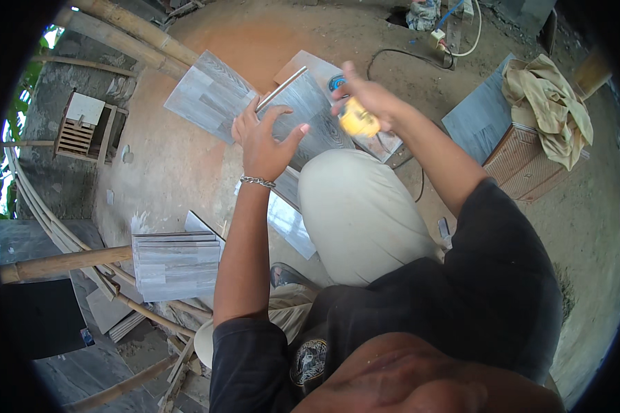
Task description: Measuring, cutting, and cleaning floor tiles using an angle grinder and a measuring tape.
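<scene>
Left hand [267, 140] spread by pale strip [282, 88] slanting far-right along tile [313, 110]; right hand [370, 98] gripping blurred yellow tool [359, 120]; dusty floor [179, 155], bamboo poles [122, 41].

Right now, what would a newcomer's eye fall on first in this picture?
Probably the blurred, rounded, bright yellow object in the right hand, just above the middle. Close by on its left, the left hand, with a silver chain bracelet at its wrist, is spread beside grey wood-patterned tiles. At the upper right, a crumpled tan cloth draped over a brown ribbed stack also stands out.
</scene>
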Demonstrator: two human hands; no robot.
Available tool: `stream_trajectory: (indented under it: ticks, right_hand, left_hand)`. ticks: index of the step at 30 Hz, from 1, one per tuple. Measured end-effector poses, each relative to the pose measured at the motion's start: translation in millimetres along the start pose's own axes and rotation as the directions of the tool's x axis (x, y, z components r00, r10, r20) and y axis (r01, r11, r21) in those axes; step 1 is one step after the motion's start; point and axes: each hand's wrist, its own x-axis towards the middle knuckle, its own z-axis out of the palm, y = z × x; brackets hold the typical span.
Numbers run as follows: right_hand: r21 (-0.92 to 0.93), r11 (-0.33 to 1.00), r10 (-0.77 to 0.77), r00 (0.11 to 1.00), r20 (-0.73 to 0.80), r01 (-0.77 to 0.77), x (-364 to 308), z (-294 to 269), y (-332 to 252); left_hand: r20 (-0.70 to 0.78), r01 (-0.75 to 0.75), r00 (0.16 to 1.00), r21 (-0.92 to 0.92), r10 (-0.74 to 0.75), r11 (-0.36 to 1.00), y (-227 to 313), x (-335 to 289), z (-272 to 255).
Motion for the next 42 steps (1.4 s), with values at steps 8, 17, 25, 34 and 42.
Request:
stream_trajectory:
  ticks: [8, 17, 25, 34, 42]
  right_hand:
    - [-0.971, -0.007, -0.123, 0.963, 0.239, 0.24, -39, 64, -2]
    - [-0.785, 0.435, -0.317, 0.891, 0.325, 0.441, -45, 76, 2]
    - [-0.8, 0.297, -0.289, 0.848, 0.445, 0.521, -24, 80, -16]
    - [-0.728, 0.0, -0.323, 0.689, 0.649, 0.686, 24, -8, -17]
    - [-0.92, -0.041, -0.476, 0.801, 0.362, 0.391, 45, -153, 47]
  left_hand:
    - [0.201, 0.089, 0.977, -0.088, -0.069, 0.992, 2, -2, -18]
    - [0.359, 0.146, 0.929, -0.136, -0.088, 0.98, -8, 9, -25]
    - [0.454, 0.197, 0.882, -0.12, -0.123, 0.973, -22, 25, -33]
    - [0.323, 0.225, 0.936, -0.247, -0.139, 0.943, -55, 30, -10]
    - [0.352, 0.081, 0.935, -0.092, -0.044, 0.992, -66, 27, 0]
